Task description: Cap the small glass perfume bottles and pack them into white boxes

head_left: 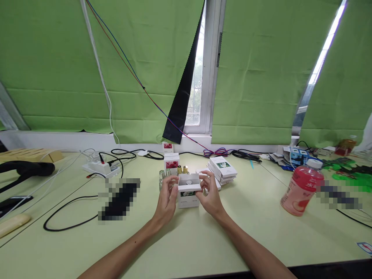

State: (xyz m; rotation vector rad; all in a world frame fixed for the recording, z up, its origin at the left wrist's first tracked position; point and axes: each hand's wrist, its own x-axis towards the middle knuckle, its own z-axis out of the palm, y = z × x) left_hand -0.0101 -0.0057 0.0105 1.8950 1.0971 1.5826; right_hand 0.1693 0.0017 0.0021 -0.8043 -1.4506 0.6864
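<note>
A small white box point(188, 200) with a green and white picture stands upright on the pale green table, its top flaps open and a round, shiny item point(189, 182) visible inside. My left hand point(167, 199) holds the box's left side, fingers at the upper edge. On the right side, my right hand point(211, 195) grips the box and its flap with bent fingers. Just behind are small bottles with gold caps point(182, 169) and bottles with greenish caps point(164, 173), partly hidden by my left hand. White boxes with a red picture point(171, 162) stand farther back.
A stack of flat white boxes point(223, 169) lies behind my right hand. A pink bottle point(302, 189) stands at the right. Left are a power strip point(101, 167), cables and a pixelated dark object point(119, 200). More cables point(244, 154) run along the back.
</note>
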